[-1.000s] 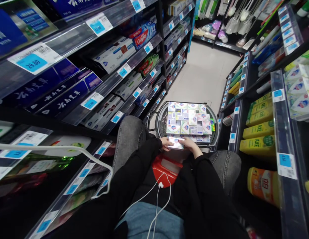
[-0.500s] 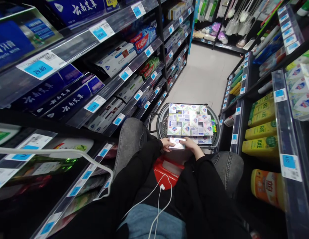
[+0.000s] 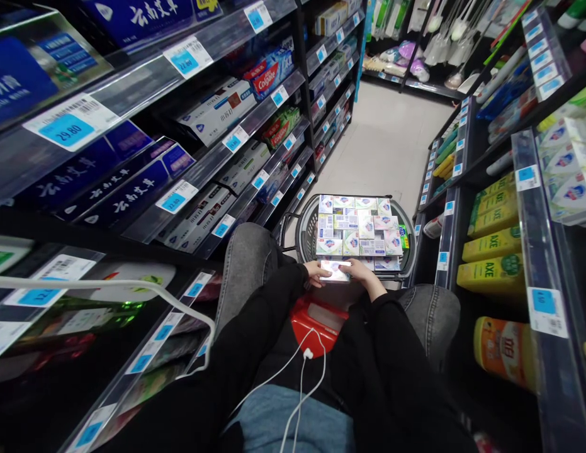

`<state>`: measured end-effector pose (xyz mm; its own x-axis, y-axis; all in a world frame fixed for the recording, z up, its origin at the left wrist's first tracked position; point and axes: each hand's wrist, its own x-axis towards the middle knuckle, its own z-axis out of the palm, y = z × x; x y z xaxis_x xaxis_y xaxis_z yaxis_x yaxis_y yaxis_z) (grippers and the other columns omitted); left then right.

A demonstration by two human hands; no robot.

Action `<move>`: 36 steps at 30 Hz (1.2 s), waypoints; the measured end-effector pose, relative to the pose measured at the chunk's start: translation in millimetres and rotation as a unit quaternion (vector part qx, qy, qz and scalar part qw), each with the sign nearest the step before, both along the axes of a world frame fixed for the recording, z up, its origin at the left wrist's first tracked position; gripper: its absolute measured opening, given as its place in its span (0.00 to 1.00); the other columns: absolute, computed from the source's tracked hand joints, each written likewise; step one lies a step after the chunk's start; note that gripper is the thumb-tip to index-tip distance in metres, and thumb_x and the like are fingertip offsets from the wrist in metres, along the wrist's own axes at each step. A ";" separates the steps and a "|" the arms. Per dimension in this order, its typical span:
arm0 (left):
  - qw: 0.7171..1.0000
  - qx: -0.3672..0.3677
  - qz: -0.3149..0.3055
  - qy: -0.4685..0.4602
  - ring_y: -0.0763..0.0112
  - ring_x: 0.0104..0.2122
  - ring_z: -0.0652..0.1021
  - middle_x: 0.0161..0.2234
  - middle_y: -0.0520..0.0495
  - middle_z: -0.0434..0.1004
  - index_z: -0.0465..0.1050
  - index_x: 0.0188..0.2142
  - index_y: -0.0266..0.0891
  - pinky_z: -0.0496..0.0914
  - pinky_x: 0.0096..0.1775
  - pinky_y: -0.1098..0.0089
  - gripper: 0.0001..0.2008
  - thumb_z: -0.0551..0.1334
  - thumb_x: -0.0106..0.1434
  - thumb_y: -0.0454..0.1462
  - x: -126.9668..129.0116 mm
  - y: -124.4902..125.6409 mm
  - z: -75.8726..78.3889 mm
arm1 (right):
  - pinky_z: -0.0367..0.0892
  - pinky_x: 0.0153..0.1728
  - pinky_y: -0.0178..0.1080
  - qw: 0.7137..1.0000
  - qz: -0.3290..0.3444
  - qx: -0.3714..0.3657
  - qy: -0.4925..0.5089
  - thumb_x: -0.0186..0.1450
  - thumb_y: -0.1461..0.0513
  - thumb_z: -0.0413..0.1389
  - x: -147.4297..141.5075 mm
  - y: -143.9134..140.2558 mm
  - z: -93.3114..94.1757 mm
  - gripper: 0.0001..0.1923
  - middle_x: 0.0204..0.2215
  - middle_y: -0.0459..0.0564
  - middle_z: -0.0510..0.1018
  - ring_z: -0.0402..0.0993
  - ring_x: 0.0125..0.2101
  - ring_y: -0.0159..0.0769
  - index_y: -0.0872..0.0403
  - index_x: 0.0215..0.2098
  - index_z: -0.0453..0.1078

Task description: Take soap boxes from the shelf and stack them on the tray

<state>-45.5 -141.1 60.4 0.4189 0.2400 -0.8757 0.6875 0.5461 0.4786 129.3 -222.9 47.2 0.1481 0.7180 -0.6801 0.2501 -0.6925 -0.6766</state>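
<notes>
A small white soap box is held level between my two hands, just over the near rim of a dark shopping basket. My left hand grips its left end, thumb on top. At the other end, my right hand pinches the box with its fingers partly hidden underneath. Inside the basket lie many similar soap boxes packed in rows, some on their sides. A green package is tucked against the basket's right wall. Below my hands, a red box-like object with white cables rests at my lap.
Shelves of toothpaste boxes rise on my left. On the right, a shelf holds yellow AXE packs, an orange tub and stacked soap packs. The aisle floor runs ahead to hanging brushes. A white cable crosses at left.
The view has shifted very slightly. Both hands still hold the soap box in nearly the same spot over the basket's near edge.
</notes>
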 end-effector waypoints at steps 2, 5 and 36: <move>1.000 0.001 0.003 0.001 0.68 0.29 0.80 0.33 0.43 0.80 0.72 0.44 0.33 0.75 0.28 0.75 0.21 0.72 0.53 0.37 0.0 -0.3 -0.2 | 0.64 0.24 0.31 0.999 -0.012 -0.027 0.019 0.63 0.61 0.57 -1.0 0.6 2.5 0.12 0.40 0.56 0.79 0.74 0.30 0.34 0.59 0.43 0.71; 1.000 0.000 0.004 0.001 0.68 0.28 0.80 0.32 0.44 0.80 0.72 0.44 0.33 0.75 0.28 0.74 0.22 0.73 0.52 0.38 -0.7 -0.3 -1.3 | 0.65 0.25 0.32 0.999 -0.019 -0.035 0.022 0.63 0.61 0.57 -2.2 1.2 3.7 0.13 0.41 0.57 0.79 0.75 0.30 0.34 0.59 0.44 0.71; 0.999 -0.019 0.002 -0.044 0.70 0.26 0.78 0.26 0.46 0.77 0.72 0.41 0.32 0.74 0.28 0.76 0.16 0.71 0.54 0.36 -4.1 1.9 -14.5 | 0.67 0.28 0.31 0.999 0.005 -0.034 -0.022 0.62 0.62 0.58 -2.1 2.4 7.1 0.12 0.40 0.55 0.80 0.75 0.33 0.35 0.58 0.43 0.73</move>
